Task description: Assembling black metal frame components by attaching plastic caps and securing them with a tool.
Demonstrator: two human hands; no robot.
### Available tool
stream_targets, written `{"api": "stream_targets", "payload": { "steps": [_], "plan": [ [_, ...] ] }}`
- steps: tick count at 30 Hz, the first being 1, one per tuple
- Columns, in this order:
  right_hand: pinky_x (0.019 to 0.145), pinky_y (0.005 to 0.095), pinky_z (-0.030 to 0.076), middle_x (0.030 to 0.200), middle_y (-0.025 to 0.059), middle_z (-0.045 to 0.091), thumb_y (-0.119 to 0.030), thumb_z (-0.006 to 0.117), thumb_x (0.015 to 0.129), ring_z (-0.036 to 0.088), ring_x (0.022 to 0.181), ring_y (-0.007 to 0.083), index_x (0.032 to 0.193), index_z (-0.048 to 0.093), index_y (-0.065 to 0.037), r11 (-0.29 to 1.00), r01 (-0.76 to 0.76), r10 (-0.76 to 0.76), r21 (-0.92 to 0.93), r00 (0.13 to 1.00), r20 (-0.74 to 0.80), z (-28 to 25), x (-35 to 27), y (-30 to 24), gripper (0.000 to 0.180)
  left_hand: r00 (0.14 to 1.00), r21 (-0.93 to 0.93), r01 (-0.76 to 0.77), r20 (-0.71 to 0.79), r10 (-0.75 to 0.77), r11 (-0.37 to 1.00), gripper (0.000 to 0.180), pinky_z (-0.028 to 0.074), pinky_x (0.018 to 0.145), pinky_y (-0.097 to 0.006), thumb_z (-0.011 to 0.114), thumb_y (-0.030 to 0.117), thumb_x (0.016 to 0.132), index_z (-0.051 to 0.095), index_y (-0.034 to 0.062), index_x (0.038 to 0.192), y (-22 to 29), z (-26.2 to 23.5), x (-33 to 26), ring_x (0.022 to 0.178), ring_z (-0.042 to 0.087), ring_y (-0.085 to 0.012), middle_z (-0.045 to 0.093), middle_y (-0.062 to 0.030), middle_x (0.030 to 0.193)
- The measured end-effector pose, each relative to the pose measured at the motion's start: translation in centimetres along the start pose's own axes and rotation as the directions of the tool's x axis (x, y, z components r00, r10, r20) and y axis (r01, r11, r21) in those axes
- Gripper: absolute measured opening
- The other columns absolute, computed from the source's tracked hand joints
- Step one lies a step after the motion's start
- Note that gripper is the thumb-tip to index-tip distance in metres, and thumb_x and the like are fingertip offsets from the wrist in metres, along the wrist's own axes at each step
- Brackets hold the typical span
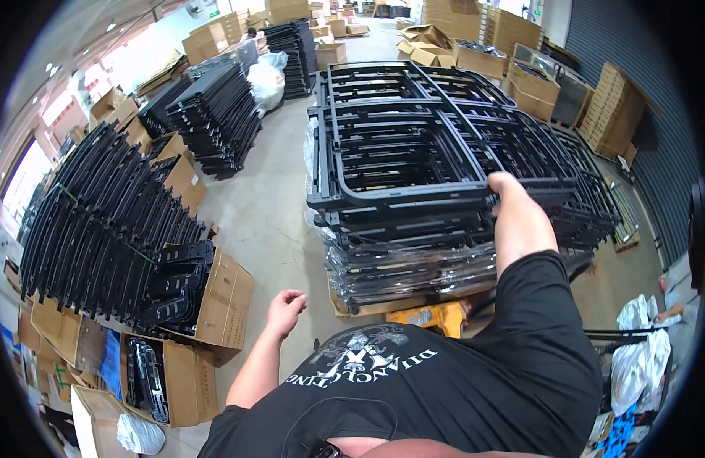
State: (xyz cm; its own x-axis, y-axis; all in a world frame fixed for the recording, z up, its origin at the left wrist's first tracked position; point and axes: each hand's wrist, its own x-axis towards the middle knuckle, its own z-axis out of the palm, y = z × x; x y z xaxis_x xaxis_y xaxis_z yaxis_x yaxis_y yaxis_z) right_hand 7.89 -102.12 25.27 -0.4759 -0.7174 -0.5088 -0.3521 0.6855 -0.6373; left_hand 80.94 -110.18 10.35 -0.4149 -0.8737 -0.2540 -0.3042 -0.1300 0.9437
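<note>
A tall stack of black rectangular frames with rounded corners and crossbars stands in front of me. My right hand is at the near edge of the top frame, closed around its rail; some fingers are hidden behind my hand and the rail. My left hand hangs in the air left of the stack, its fingers curled with nothing visible in them. Clear plastic film wraps the lower layers. Beneath them lies a wooden pallet, with a yellow pallet jack at its near side.
At left, black slatted panels are piled beside an open cardboard box of black parts. Another panel stack stands farther back. Cardboard boxes line the far right, near a grey shutter. Concrete floor runs along the left.
</note>
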Motion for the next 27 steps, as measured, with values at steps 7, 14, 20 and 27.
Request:
{"api": "stream_targets", "payload": {
  "steps": [7,14,20,27],
  "plan": [
    [0.065,0.0529,0.06,0.103,0.0193,0.063,-0.011,0.042,0.093,0.067,0.072,0.0346,0.121,0.055,-0.001,0.687,-0.164,0.492,0.707,0.822,-0.287,7.0,-0.8,-2.7,0.032,0.968,0.059,-0.243,-0.047,0.246,0.968,0.022,0.053,0.075,-0.029,0.073,0.016,0.09,0.067,-0.0005,0.103,6.6,-0.8,3.2,0.081,0.064,-0.0131,0.069,-0.0048,0.091],
    [0.064,0.0444,0.059,0.084,0.0136,0.054,-0.002,0.052,0.086,0.061,0.071,0.0281,0.095,0.052,0.0,0.297,0.47,0.29,0.831,0.785,-0.547,5.2,-4.5,-10.8,0.009,0.456,0.235,-0.851,-0.112,0.883,0.47,0.041,0.048,0.094,-0.039,0.075,0.022,0.085,0.061,0.0037,0.118,21.8,0.9,16.4,0.108,0.06,-0.0315,0.061,-0.0146,0.116],
    [0.052,0.0344,0.043,0.076,0.005,0.05,-0.006,0.059,0.086,0.052,0.066,0.0191,0.079,0.053,-0.009,0.313,0.69,0.291,0.653,0.585,-0.757,4.1,-10.2,-23.4,0.01,0.771,-0.829,0.304,0.503,0.39,0.469,0.082,0.055,0.098,-0.051,0.06,0.05,0.096,0.035,-0.0168,0.137,28.9,-2.8,25.5,0.1,0.065,-0.0338,0.05,-0.0279,0.13],
    [0.056,0.036,0.048,0.067,0.0025,0.056,-0.018,0.07,0.084,0.058,0.059,0.018,0.075,0.062,-0.006,0.678,0.691,-0.029,0.25,0.365,-0.931,12.1,-16.5,-31.9,0.017,0.794,-0.545,0.362,0.606,0.056,0.757,0.033,0.039,0.046,-0.024,0.064,0.033,0.095,0.053,0.004,0.106,26.1,-4.9,28.7,0.059,0.051,-0.0139,0.056,-0.0089,0.083]
  ]
}}
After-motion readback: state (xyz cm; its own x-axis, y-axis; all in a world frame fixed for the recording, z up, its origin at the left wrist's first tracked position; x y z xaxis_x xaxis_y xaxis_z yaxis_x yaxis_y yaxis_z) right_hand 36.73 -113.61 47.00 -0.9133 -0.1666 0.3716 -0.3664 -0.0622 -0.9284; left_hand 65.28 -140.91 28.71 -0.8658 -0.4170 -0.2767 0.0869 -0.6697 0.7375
